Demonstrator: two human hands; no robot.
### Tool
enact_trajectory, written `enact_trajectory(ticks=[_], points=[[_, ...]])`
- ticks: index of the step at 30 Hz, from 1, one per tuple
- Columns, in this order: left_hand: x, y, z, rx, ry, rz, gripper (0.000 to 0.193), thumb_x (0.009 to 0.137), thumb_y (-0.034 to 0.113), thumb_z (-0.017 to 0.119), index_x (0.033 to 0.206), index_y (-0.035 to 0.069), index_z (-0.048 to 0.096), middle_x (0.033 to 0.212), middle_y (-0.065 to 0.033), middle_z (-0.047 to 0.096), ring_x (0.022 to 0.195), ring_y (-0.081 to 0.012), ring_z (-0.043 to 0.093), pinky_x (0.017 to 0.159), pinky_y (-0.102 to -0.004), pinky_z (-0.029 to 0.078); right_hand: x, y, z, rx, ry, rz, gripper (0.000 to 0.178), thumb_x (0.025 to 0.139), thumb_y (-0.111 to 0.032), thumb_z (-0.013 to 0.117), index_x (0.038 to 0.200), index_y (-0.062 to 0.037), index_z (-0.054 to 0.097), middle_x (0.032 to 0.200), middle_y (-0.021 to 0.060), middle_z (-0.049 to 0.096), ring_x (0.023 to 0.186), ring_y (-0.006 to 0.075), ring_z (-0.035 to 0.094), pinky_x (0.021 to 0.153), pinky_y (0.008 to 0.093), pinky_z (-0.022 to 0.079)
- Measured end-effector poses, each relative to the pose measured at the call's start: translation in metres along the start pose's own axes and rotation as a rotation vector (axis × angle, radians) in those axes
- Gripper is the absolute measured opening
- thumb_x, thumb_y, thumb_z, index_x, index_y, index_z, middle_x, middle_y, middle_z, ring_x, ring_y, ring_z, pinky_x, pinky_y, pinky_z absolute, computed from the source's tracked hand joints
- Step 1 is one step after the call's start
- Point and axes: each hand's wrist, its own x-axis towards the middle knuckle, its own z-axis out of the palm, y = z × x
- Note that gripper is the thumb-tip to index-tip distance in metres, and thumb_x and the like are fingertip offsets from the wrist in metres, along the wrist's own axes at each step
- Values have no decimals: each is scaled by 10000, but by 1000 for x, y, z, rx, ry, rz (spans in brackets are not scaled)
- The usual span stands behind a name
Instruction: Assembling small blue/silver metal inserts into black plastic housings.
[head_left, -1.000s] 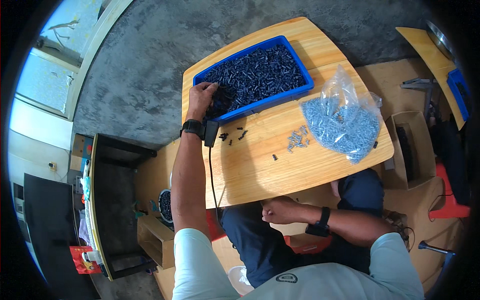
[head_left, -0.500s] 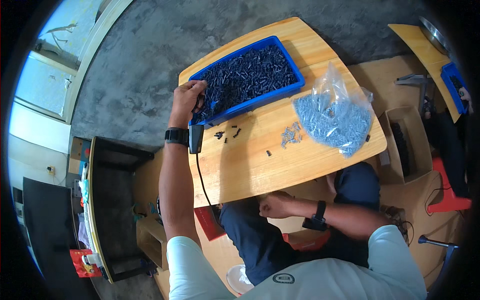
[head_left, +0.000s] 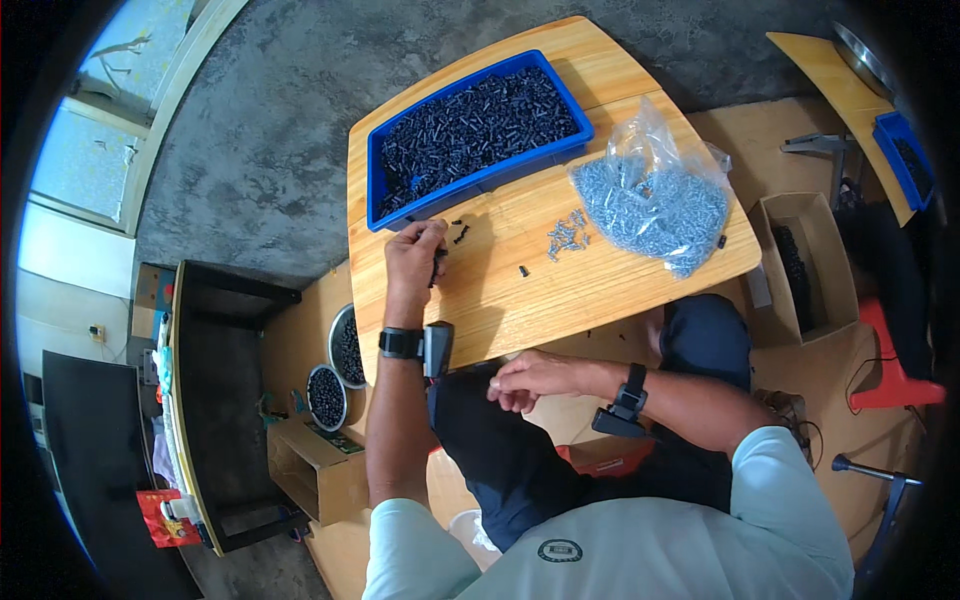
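Note:
My left hand (head_left: 414,262) is closed around some small black cylindrical pieces (head_left: 438,266), just above the table near the front corner of the blue tray. That blue tray (head_left: 480,183) is heaped with the same kind of black pieces (head_left: 490,125). A couple of loose black pieces lie beside my hand, and one (head_left: 523,271) lies farther right. My right hand (head_left: 535,380) hovers over my lap at the table's near edge, fingers loosely bent and apart, with nothing visible in it. A clear plastic bag (head_left: 660,200) of silvery screws sits at the right, next to a few loose screws (head_left: 567,236).
The wooden table (head_left: 480,310) has rounded corners. Two metal bowls (head_left: 327,397) of black parts stand on the floor to its left, near an open cardboard box (head_left: 320,465). Another cardboard box (head_left: 800,265) and a red stool (head_left: 885,370) are at the right.
My left hand has come out of the tray toward me, now holding black pieces above the table. My right hand has loosened its curled fingers. The view has shifted slightly, exposing the metal bowls.

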Motion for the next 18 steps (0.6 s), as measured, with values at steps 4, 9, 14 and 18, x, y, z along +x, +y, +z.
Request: enact_trajectory(ticks=[4,9,14,18], points=[[-7,-21,17,220,148,201,199,931,204,722,897,8,733,680,-22,645,517,-97,552,459,-249,406,-4,-22,10,160,-147,-54,483,1068,-414,404,1297,-32,591,1155,89,639,1042,168,600,850,330,530],[-11,-22,36,607,232,533,188,895,172,725,935,-12,742,771,-169,721,650,-268,685,631,-363,535,-14,-37,9,163,-188,-114,465,1065,-375,417,1309,-18,589,1190,102,651,1045,177,615,857,336,535],[-6,-15,34,804,220,661,167,875,160,723,906,-3,742,817,-205,720,739,-338,706,681,-389,552,-18,-44,5,176,-250,-170,472,1068,-374,414,1309,-10,593,1204,110,650,1050,183,616,869,340,535],[1,-15,32,904,194,741,206,891,185,731,922,-18,742,834,-180,740,709,-246,705,659,-361,537,-20,-45,0,337,-313,-247,505,1073,-386,395,1337,4,575,1219,118,643,1083,195,609,899,340,527]])
